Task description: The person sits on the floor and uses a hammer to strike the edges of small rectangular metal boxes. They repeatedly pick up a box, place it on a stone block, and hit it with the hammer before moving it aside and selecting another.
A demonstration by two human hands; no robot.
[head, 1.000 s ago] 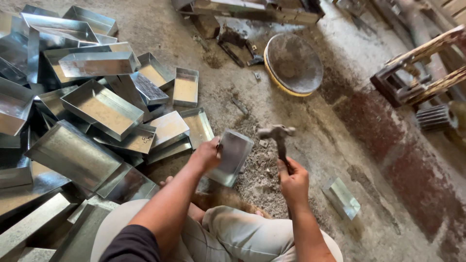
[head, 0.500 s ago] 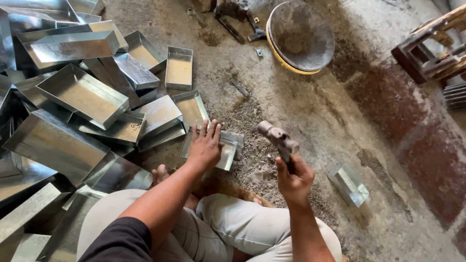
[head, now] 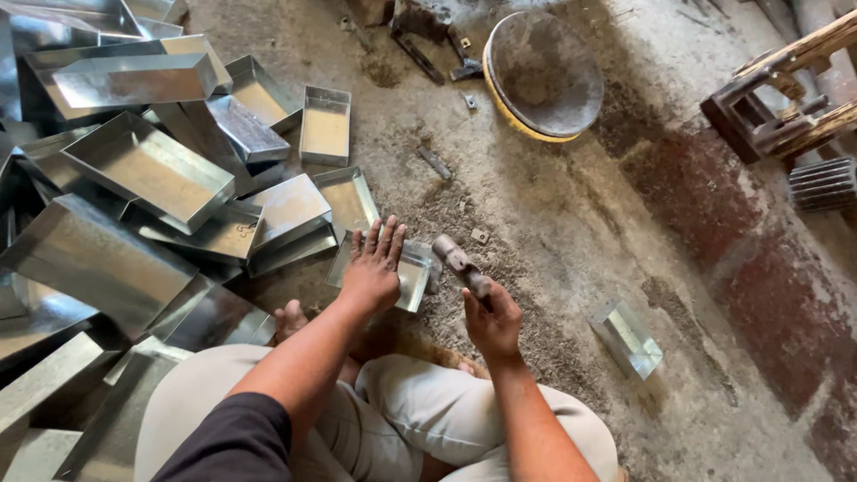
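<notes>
Gritty concrete workshop floor (head: 553,205), seen from above by a person seated cross-legged; left to right: a loose heap of galvanised sheet-metal trays (head: 152,170), some tipped on edge, others lying open side up; a separate tray (head: 325,125) standing apart at the heap's upper edge; the small metal tray (head: 412,272) being worked, flat on the floor just before the knees; the left hand (head: 373,268) spread palm-down on that tray, fingers extended, pressing rather than gripping; the right hand (head: 491,321) clenched round the handle of a hammer (head: 460,261), whose head hangs just beside the tray's right edge; a further small folded metal box (head: 627,337) lying alone to the right; a round shallow pan (head: 544,71) with yellow rim at top centre; a wooden frame (head: 786,98) at the far right.

Judged risks: the hammer head is close to the outstretched fingers, so a glancing blow could strike them; the tray's cut edges are probably sharp, and a slip of the pressing palm could cut it; a bare foot (head: 290,319) rests near the heap, where a sliding tray might catch it.

Packages, labels and signs: none is visible; the trays are bare grey metal without markings.
</notes>
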